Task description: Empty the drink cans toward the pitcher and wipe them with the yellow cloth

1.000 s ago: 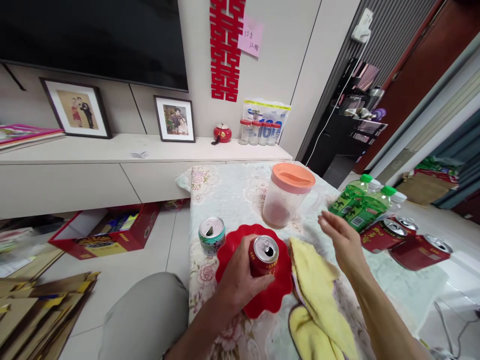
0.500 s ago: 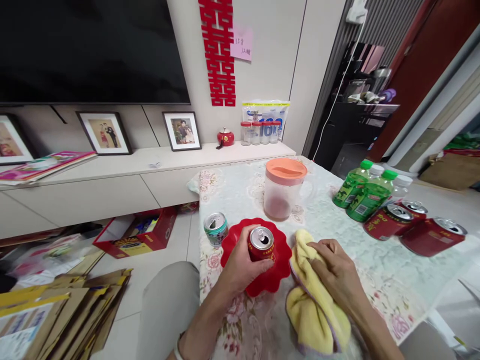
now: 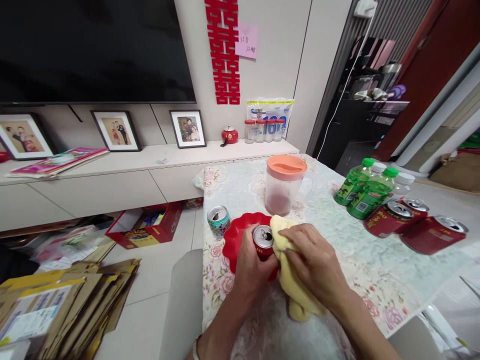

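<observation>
My left hand [image 3: 252, 267] is wrapped round an opened red can [image 3: 263, 239], upright over the scalloped red dish [image 3: 233, 240]. Bunched in my right hand [image 3: 313, 260] is a yellow cloth [image 3: 287, 267], its upper edge against the right side of the can's rim. The fingers of my right hand are pressed on the cloth near the can. A teal can [image 3: 218, 221] with an opened top stands just left of the dish. Behind the hands is a clear pitcher [image 3: 281, 192] with an orange lid.
Green-capped bottles [image 3: 369, 200] and several red cans [image 3: 388, 218] stand on the right of the flowered tablecloth [image 3: 322, 200]. Flattened cardboard [image 3: 86, 300] and a red box [image 3: 146, 227] lie on the floor at left.
My right hand has moved left and brought the cloth up against the red can. The can's opening has turned to the right side of its top. The view has shifted slightly.
</observation>
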{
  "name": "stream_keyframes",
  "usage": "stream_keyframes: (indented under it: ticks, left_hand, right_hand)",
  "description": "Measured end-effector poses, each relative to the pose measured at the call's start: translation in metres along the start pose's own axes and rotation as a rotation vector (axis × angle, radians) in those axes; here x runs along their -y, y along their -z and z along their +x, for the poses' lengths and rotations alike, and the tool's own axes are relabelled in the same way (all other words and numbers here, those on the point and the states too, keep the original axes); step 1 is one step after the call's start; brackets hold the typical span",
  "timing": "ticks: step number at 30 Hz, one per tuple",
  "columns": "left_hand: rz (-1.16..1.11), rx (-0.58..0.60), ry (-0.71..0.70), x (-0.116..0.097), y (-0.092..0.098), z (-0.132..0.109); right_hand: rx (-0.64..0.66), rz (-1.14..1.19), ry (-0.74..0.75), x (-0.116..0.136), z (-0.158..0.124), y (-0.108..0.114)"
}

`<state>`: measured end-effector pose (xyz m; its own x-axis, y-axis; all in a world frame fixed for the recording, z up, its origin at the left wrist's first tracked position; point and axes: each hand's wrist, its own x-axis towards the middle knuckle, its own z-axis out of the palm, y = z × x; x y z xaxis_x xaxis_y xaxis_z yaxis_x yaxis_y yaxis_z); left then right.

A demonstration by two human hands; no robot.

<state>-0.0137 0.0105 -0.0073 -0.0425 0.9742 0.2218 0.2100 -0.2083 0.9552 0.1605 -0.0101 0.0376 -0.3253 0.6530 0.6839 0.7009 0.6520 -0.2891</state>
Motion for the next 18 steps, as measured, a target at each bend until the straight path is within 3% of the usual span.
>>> stream_keyframes:
  ticks: [4, 9, 18]
  left_hand:
    - [-0.007, 0.008, 0.013, 0.002, -0.001, -0.001]
    - [0.032, 0.010, 0.027, 0.001, -0.003, 0.001]
    - [0.052, 0.003, -0.010, 0.001, -0.003, 0.004]
  right_hand:
    - [0.118, -0.043, 0.064, 0.005, 0.005, -0.007]
    - [0.267, -0.235, 0.151, -0.007, 0.014, 0.000]
    - [0.308, -0.397, 0.261, -0.015, 0.034, -0.003]
